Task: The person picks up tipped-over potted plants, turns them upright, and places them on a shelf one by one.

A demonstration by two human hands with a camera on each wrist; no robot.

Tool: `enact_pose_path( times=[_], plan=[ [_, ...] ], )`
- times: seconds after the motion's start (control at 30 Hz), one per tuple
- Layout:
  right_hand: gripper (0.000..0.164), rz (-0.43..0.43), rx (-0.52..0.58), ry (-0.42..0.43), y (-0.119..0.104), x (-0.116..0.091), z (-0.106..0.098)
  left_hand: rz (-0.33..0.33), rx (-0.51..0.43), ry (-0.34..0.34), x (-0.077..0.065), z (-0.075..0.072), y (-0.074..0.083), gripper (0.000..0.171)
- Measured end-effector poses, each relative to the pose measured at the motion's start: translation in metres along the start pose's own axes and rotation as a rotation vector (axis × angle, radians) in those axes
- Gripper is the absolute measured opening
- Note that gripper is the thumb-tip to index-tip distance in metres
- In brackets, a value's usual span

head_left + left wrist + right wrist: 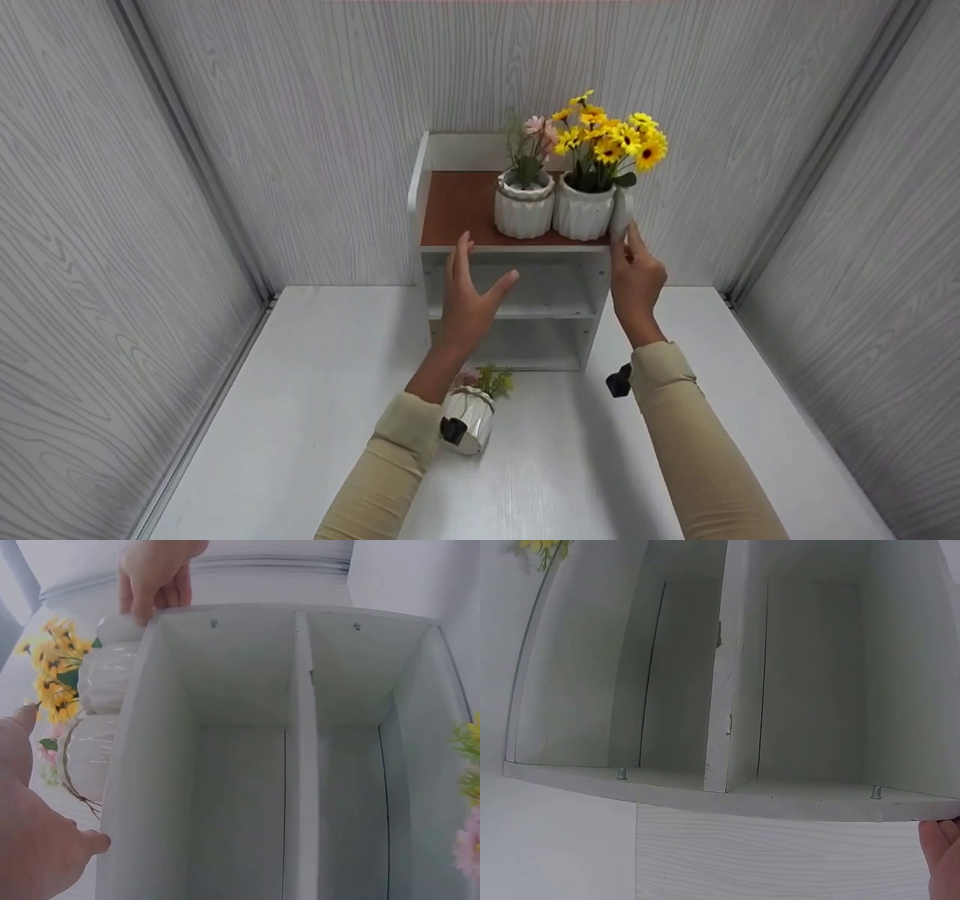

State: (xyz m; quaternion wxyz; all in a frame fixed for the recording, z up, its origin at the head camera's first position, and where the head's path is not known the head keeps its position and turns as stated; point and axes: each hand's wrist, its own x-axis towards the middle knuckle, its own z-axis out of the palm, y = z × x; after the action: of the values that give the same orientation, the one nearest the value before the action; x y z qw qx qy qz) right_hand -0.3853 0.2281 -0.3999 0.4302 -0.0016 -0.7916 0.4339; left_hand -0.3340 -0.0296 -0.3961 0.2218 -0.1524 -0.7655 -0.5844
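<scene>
Gripping right hand: fingers pinch the shelf unit's right panel.
Left hand: fingers outstretched, holding nothing, before the shelf unit.
Shelf unit: stands on worktop.
Two flowerpots: atop it.
Third flowerpot: in front.

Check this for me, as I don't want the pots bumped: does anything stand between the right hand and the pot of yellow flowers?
Yes: the raised right side panel of the shelf stands between the right hand and the pot of yellow flowers, rising just beside the pot.
</scene>
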Motion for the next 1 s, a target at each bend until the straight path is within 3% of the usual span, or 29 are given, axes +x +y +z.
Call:
enact_pose_path(
  times=[0.2, 0.3, 0.47, 0.67, 0.83, 1.0],
  plan=[
    [0.04, 0.0, 0.034, -0.007, 0.0, -0.001, 0.0, -0.054, 0.015, -0.026, -0.035, -0.014, -0.023, 0.085],
    [0.04, -0.011, 0.033, -0.007, 0.0, -0.001, 0.001, -0.105, 0.036, -0.047, -0.054, -0.022, -0.037, 0.081],
    [0.039, -0.004, 0.037, -0.002, 0.001, 0.0, 0.001, -0.229, -0.009, -0.068, -0.085, -0.031, -0.061, 0.082],
    [0.042, 0.061, 0.098, -0.025, 0.001, -0.003, 0.0, -0.318, 0.053, -0.029, -0.123, -0.046, -0.089, 0.087],
    [0.04, 0.066, 0.111, 0.01, 0.002, -0.003, -0.001, -0.402, 0.108, -0.005, -0.142, -0.053, -0.107, 0.088],
    [0.039, 0.043, 0.082, 0.006, 0.001, -0.002, 0.001, -0.464, 0.182, -0.032, -0.155, -0.05, -0.115, 0.087]
  ],
)
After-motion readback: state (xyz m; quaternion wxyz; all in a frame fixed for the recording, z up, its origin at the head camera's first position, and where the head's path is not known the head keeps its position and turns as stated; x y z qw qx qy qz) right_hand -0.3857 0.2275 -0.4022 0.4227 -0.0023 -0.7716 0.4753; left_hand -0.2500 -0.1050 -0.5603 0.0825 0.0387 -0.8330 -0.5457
